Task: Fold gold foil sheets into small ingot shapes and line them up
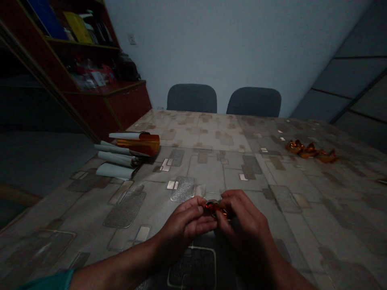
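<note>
Between my two hands, low in the middle of the view, is a small folded piece of shiny orange-gold foil paper (215,208). My left hand (189,219) pinches its left end with thumb and fingers. On the other side, my right hand (243,213) has its fingers closed around the right end, hiding part of it. Boat-shaped folded gold foil paper ingots (310,151) stand in a row on the table to the right. Curled foil paper sheets (137,143), gold on one face and pale on the back, lie in a loose pile at the left.
A patterned cloth covers the table (208,137). Two dark chairs (192,98) stand at its far edge by the wall. A reddish wooden cabinet (121,104) with loaded shelves is at the back left. The room is dim.
</note>
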A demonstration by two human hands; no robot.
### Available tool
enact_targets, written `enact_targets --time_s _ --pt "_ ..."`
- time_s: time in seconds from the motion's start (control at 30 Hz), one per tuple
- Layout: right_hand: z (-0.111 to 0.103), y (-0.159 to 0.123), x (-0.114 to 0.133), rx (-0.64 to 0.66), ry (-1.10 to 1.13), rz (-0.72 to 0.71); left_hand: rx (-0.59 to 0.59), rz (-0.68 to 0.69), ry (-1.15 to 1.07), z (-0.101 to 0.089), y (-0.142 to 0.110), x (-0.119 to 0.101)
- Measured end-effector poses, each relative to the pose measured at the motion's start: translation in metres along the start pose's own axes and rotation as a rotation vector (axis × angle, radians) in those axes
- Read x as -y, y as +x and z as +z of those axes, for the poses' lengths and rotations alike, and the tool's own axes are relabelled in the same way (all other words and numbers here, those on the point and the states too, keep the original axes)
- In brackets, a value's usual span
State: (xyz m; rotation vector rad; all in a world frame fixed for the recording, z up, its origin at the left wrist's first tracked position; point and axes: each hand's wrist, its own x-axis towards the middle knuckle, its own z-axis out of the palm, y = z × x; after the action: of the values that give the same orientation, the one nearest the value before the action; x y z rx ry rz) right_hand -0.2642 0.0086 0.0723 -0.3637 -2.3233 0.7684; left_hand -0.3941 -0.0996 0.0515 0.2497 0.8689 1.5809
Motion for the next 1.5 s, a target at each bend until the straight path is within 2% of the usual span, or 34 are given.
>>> enact_targets --time_s 0.2,0.37,0.43,0.83,1.03,1.3,1.4,1.5 --pt "-0.003 0.001 0.001 -0.01 0.003 -0.025 -0.041 -0.001 0.031 0.001 -0.001 -0.002" --pt "-0.009 0.003 0.001 0.014 0.034 0.139 -0.009 -0.027 0.076 0.0 -0.001 -0.005" --pt "-0.01 0.003 0.002 0.007 0.037 0.15 0.009 -0.038 0.099 0.0 -0.001 -0.005" --pt "-0.007 0.004 0.001 0.003 0.028 0.045 0.047 -0.046 0.177 -0.005 0.002 -0.001" --pt "-0.012 0.003 -0.003 0.075 0.068 0.011 0.08 -0.071 0.162 -0.005 0.002 -0.003" --pt "-0.011 0.003 -0.007 0.101 0.026 -0.029 0.12 -0.073 0.192 -0.009 0.004 -0.003" --pt "-0.013 0.005 -0.007 0.123 0.128 0.066 0.116 -0.059 0.174 -0.009 0.004 -0.004" --pt "-0.016 0.007 -0.007 0.158 0.323 0.294 0.131 -0.07 0.166 -0.008 0.002 -0.007"
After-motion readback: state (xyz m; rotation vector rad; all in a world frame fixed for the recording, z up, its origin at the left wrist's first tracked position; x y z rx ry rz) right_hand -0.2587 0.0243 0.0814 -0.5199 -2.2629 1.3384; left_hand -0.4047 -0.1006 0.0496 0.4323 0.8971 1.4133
